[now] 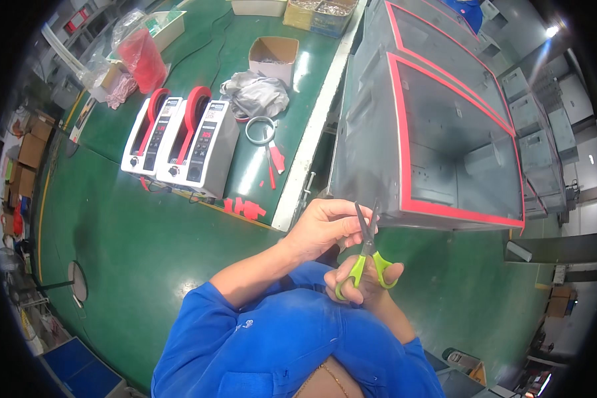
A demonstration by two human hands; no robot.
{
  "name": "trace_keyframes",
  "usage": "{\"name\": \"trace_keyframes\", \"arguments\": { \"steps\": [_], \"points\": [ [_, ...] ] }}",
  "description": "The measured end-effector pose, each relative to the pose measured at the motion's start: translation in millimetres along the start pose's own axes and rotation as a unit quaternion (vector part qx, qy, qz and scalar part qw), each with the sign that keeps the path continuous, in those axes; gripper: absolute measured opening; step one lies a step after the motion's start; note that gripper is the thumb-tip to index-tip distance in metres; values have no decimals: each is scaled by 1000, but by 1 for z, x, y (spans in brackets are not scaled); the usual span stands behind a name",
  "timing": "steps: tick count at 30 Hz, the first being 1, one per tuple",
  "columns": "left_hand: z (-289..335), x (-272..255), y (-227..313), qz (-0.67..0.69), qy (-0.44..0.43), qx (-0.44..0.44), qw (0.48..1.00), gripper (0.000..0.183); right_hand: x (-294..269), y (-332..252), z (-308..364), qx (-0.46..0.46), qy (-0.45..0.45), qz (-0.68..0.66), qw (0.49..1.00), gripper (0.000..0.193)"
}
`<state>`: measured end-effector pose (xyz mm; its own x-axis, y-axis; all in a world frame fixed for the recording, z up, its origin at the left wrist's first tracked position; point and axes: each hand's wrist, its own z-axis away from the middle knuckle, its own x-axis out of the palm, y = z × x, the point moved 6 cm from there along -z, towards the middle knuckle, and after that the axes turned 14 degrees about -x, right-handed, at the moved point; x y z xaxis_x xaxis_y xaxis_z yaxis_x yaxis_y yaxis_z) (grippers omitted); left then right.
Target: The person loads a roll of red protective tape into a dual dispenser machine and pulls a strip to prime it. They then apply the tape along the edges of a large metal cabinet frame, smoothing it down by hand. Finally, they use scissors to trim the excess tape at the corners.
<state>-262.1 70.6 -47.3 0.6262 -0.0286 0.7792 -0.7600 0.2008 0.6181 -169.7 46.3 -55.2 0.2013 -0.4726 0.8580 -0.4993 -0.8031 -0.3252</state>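
My right hand grips a pair of scissors with yellow-green handles, thumb and fingers through the loops. The dark blades point away from me and stand slightly apart. Just beside the blades, my left hand has its thumb and fingertips pinched together; what they hold, if anything, I cannot make out. Ahead and to the right of both hands is a grey box-shaped housing, its open face edged with red tape. A short tape end sticks out past its lower right corner.
Two white tape dispensers with red rolls stand on the green bench at left. Near them lie red tape scraps, a tape ring, a grey cloth and an open carton. More taped housings stand beyond.
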Motion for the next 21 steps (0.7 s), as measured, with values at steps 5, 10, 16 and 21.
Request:
{"name": "trace_keyframes", "arguments": {
  "steps": [5,10,16,21],
  "points": [
    [5,3,1,-46,21,-4,999,16,3,1,2,-4,-3,-6,1000,92],
    [9,6,5,-105,25,9,994,16,6,2,6,-10,1,-9,1000,93],
    [9,10,4,-144,12,35,989,15,9,1,9,-22,-5,-12,1000,92],
    [9,18,2,-160,2,53,986,15,11,-1,12,-38,7,-4,999,91]
  ]
}}
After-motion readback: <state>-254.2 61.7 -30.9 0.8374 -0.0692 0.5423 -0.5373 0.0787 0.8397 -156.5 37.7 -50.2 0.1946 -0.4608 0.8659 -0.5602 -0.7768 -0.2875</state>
